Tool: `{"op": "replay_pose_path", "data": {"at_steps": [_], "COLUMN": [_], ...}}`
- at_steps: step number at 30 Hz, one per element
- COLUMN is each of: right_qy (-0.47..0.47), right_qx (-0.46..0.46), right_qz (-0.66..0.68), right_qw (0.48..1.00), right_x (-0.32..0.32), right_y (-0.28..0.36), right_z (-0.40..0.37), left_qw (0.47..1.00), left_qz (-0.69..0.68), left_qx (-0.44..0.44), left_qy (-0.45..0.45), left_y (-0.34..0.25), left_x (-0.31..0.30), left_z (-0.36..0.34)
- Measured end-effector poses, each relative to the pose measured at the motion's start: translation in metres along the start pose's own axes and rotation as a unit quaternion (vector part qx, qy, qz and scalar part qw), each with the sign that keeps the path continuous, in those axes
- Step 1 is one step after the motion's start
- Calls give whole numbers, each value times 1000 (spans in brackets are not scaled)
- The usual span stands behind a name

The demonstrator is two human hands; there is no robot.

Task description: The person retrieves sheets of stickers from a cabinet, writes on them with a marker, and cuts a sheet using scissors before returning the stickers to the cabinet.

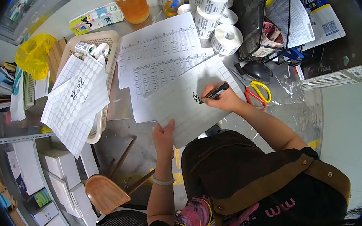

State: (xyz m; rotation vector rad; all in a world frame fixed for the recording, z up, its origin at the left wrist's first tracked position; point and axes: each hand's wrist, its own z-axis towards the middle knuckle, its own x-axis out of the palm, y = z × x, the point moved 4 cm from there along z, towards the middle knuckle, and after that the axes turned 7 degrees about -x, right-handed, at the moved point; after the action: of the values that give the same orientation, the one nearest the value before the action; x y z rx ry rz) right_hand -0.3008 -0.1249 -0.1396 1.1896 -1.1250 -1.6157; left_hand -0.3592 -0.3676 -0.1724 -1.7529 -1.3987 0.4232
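Observation:
My right hand (222, 99) grips a black marker pen (216, 91), its tip touching a large pale sheet (185, 108). Black handwritten strokes stand on the sheet beside the tip. At the sheet's lower left edge, my left hand (164, 136) pinches the paper between thumb and fingers. This sheet partly covers two printed table pages (156, 39) on the desk. Right of my right hand lie scissors (257, 95) with red and yellow handles.
Rolls of labels (226, 39) are stacked at the back, near a black mesh rack (254, 19) and a computer mouse (257, 71). A cream basket (112, 43) on the left holds rolls and sheets. A jug of amber drink (133, 6) stands behind. Below is a wooden stool (106, 193).

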Motion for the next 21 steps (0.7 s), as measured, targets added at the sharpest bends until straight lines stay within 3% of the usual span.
{"op": "replay_pose_path", "data": {"at_steps": [1, 7, 10, 13, 16, 19, 21], "right_qy": [31, -38, -15, -9, -28, 24, -87], "right_qx": [1, 26, 35, -17, -5, 71, 9], "right_qz": [-12, 19, 34, 12, 44, 37, 50], "right_qw": [999, 999, 999, 1000, 999, 997, 995], "right_x": [0, 0, -2, 0, 0, -2, -9], "right_y": [2, -9, -8, -2, -4, -11, -11], "right_z": [0, -1, -4, -1, -3, -7, -5], "left_qw": [1000, 1000, 1000, 1000, 1000, 1000, 1000], "left_qz": [-1, -8, -8, -18, -19, -16, -16], "left_qx": [2, -2, 2, 8, 8, -4, -7], "left_qy": [1, 1, 1, 6, 5, -2, -5], "left_y": [-2, 2, 1, 2, 2, 3, 3], "left_x": [2, 0, 1, 1, 1, 1, 2], "left_z": [-1, 0, 0, -1, -1, -2, -1]}}
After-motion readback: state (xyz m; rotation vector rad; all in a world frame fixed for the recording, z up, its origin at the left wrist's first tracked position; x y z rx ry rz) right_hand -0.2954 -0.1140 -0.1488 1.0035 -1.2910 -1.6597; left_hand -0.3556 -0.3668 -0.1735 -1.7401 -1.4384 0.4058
